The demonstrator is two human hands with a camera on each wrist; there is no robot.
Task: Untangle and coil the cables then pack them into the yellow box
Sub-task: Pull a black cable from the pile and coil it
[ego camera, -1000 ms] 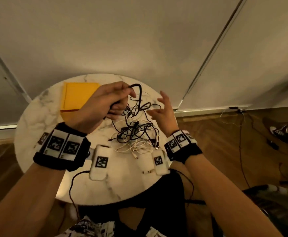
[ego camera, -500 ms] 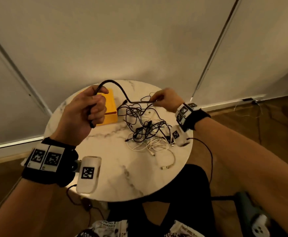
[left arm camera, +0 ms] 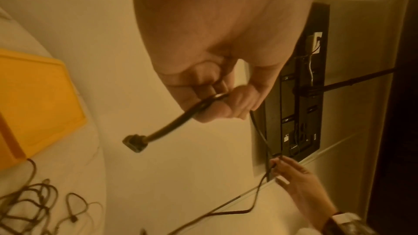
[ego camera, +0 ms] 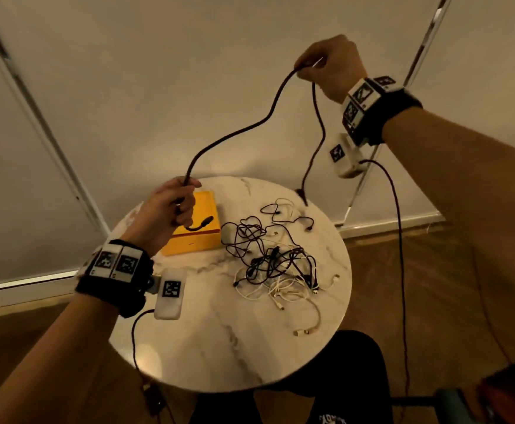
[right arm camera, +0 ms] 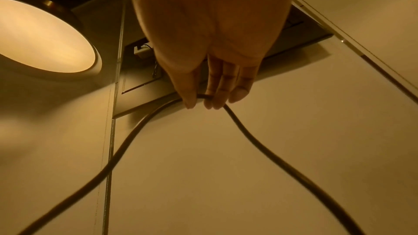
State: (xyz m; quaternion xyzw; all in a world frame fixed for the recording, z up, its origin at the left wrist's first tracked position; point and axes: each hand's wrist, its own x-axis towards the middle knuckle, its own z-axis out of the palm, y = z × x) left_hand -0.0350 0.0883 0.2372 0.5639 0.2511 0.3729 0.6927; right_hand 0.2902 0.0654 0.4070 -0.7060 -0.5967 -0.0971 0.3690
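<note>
Cable (ego camera: 234, 134) has come clear of the tangle (ego camera: 273, 258) mid-bench (ego camera: 219, 356): left hand (ego camera: 170, 209) fists one end, right hand (ego camera: 331, 64) has risen, pinching its middle. Coiling looks next; box (ego camera: 201, 238) waits at the far-left edge.
</note>
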